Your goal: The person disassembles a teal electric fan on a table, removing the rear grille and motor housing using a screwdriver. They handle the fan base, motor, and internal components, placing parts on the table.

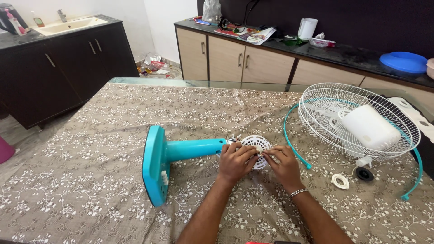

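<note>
A turquoise fan stand (174, 153) lies on its side on the table, its square base toward me on the left. At the end of its neck sits a round white slotted cover (256, 145). My left hand (235, 161) grips the cover's near left edge. My right hand (282, 164), a silver bracelet on its wrist, holds the cover's right edge. Both hands' fingers curl around the cover. The neck's joint behind the cover is partly hidden.
A white wire fan grille (330, 119) with a white motor housing (370, 128) lies at the right, a turquoise rim ring (289, 140) around it. A white ring (340, 181) and black cap (364, 174) lie nearby. The brown flowered tablecloth (90, 149) covers the table. Cabinets stand behind.
</note>
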